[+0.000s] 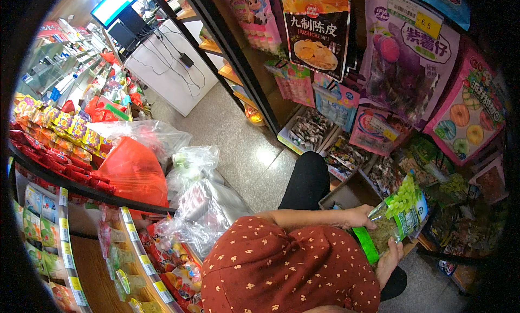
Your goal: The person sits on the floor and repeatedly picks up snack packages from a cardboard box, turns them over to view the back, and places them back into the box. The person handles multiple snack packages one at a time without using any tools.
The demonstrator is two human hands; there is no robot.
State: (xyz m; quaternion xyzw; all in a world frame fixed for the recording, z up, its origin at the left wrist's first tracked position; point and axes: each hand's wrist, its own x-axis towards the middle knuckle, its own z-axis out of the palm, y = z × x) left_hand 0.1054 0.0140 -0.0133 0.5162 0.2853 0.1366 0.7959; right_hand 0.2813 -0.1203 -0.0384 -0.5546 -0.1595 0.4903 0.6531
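Note:
Both hands hold a plastic bag of green raisins with green grapes printed on it and a clear window. My left hand grips its upper edge, thumb on the front. At the lower edge, my right hand has its fingertips on the bag. The bag is tilted above the lower shelf. Just behind my left forearm stands an open cardboard box with a dark interior. Snack packs hang before me, among them a black and orange dried tangerine peel pouch and a purple sweet potato bag.
Boxes of small wrapped sweets stand on the lower shelf, close to my knee. Behind me are clear plastic bags, a red bag and a snack rack with price strips. A white counter carries a monitor.

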